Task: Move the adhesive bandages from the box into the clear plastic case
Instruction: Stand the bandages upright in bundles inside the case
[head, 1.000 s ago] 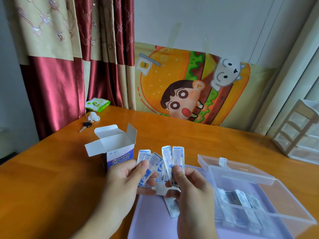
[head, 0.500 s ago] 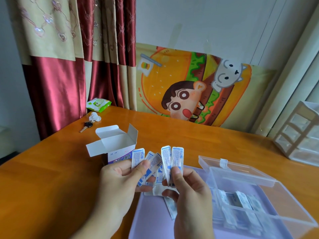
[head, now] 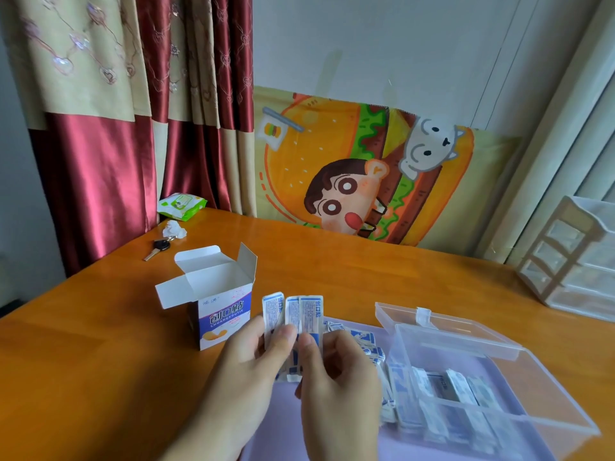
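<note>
standing upright, long axis vertical, the bandages point(head: 301, 316) rise above the pinching thumbs of left hand point(head: 248, 371) and right hand point(head: 336, 377).

A white and purple bandage box point(head: 219, 304) stands upright on the orange table, left of centre, its top flaps spread open. Just right of it, a small upright sheaf of wrapped adhesive bandages point(head: 294, 316), white with blue print, is pinched between two hands. More wrapped bandages point(head: 366, 344) lie loose on a lilac mat beside the clear plastic case point(head: 482, 377), near right, whose hinged lid lies open toward the far side. Several bandages inside the case point(head: 456, 390) appear to lie flat, blurred through the plastic.
</note>
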`<state>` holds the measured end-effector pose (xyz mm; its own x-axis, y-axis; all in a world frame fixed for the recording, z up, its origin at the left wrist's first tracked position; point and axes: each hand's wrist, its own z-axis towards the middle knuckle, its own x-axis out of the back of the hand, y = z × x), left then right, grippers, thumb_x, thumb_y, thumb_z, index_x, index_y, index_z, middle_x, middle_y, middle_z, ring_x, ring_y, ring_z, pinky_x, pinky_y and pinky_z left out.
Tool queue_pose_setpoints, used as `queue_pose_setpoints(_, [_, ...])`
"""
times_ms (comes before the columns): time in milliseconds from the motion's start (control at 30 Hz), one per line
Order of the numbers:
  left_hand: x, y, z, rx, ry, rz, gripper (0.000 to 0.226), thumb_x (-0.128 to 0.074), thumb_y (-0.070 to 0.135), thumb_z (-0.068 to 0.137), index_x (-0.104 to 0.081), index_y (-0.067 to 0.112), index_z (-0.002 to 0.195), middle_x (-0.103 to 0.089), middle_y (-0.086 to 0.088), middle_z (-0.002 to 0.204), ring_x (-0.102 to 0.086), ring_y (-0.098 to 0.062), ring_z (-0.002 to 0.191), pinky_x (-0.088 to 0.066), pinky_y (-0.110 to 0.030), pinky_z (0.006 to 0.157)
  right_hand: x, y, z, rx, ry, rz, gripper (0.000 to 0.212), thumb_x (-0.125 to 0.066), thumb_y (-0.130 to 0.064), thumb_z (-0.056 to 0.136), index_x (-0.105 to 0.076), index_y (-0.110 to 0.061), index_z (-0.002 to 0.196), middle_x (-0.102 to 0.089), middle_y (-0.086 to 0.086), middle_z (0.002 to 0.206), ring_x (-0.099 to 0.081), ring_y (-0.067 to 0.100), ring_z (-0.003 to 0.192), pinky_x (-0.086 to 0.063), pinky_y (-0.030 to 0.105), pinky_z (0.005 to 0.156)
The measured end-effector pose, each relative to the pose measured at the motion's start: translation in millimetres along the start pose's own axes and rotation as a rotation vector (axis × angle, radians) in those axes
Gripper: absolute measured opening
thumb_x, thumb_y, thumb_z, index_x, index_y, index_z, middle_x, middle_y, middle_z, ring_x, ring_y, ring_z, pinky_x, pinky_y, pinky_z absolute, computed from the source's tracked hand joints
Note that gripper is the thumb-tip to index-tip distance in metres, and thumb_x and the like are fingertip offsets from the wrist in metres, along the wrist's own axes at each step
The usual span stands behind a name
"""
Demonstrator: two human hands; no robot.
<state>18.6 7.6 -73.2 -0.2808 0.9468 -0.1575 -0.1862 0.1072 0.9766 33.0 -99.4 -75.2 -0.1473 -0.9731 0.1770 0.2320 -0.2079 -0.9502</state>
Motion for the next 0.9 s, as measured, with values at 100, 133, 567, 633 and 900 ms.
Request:
queue_pose_setpoints(100, [0.4, -0.3, 0.2, -0.007, -0.001, -0.025, 0.035, -0.064, 0.043, 0.087, -0.074, 0.025, 0.116, -0.077, -0.002, 0.113, -0.072, -0.019, 0.111, -0.056, -0.046, 0.098, 1.1, 2.2, 0.8, 0.080, 0.001, -0.049, 0.031, -0.069, -0.032, 0.092, -0.054, -0.024, 0.067, -0.059, 0.002, 0.056, -0.058, 0.022, 0.053, -0.046, 0.030, 0.058])
queue_pose_setpoints(133, [0.4, -1.4, 0.3, 0.000, 0.000, -0.029, 0.032, -0.064, 0.041, 0.088, -0.075, 0.025, 0.113, -0.077, -0.004, 0.109, -0.073, -0.021, 0.109, -0.055, -0.048, 0.099, 0.3, 3.5, 0.5, 0.113, -0.001, -0.085, 0.033, -0.068, -0.033, 0.094, -0.052, -0.021, 0.067, -0.058, 0.002, 0.057, -0.056, 0.020, 0.053, -0.043, 0.026, 0.056])
queue_pose_setpoints(567, [-3.2, -6.4, -0.9, 0.191, 0.058, -0.270, 0.020, -0.053, 0.009, 0.105, -0.071, 0.003, 0.103, -0.077, -0.024, 0.101, -0.074, -0.040, 0.103, -0.054, -0.052, 0.097, -5.7, -12.6, -6.7, 0.056, -0.341, -0.688, 0.066, -0.012, -0.059, 0.087, -0.058, -0.023, 0.119, -0.071, -0.003, 0.118, -0.067, 0.024, 0.102, -0.042, 0.036, 0.072])
queue_pose_setpoints(633, [-4.0, -6.5, -1.1, 0.180, 0.089, -0.282, 0.019, -0.055, 0.012, 0.104, -0.072, 0.005, 0.099, -0.076, -0.025, 0.100, -0.074, -0.041, 0.101, -0.054, -0.054, 0.099, -3.3, -17.3, -8.4, 0.055, -0.369, -0.739, 0.058, -0.019, -0.058, 0.093, -0.056, -0.027, 0.125, -0.067, -0.009, 0.128, -0.065, 0.023, 0.109, -0.047, 0.035, 0.078])
queue_pose_setpoints(900, [-6.1, 0.8, -1.5, 0.160, 0.152, -0.319, 0.020, -0.049, 0.002, 0.105, -0.069, 0.003, 0.108, -0.064, -0.014, 0.077, -0.076, -0.037, 0.091, -0.056, -0.041, 0.079, -0.4, -21.5, -10.6, 0.090, -0.326, -0.799, 0.049, -0.025, -0.065, 0.097, -0.051, -0.033, 0.123, -0.067, -0.007, 0.113, -0.065, 0.015, 0.107, -0.046, 0.034, 0.078])
